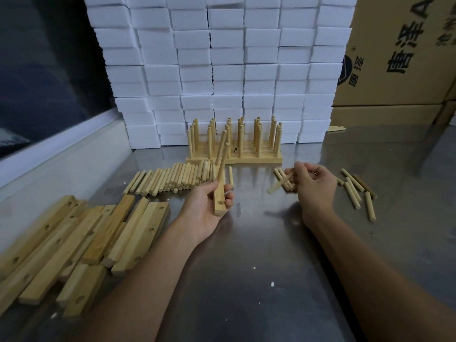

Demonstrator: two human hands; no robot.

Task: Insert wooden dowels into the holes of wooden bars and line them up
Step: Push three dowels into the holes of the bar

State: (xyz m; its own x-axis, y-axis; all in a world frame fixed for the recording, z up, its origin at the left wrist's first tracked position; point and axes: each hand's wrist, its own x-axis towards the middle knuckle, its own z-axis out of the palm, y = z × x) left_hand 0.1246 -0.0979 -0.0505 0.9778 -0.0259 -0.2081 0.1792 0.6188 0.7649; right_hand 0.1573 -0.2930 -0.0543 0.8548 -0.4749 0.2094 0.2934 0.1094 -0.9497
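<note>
My left hand [206,210] grips a wooden bar [220,203] held end-on, with an empty hole near its close end and two dowels [222,156] standing up from it. My right hand [312,183] pinches a single dowel [278,185] that points down to the left, apart from the bar. Finished bars with upright dowels [234,154] stand in rows at the back of the metal table. A pile of loose dowels [172,180] lies behind my left hand. Several more dowels [355,191] lie scattered to the right.
A heap of bare drilled bars [81,243] lies at the near left. A wall of white foam blocks [222,70] stands behind the finished bars, with cardboard boxes [399,58] at the back right. The steel table [246,280] shows bare metal between my forearms.
</note>
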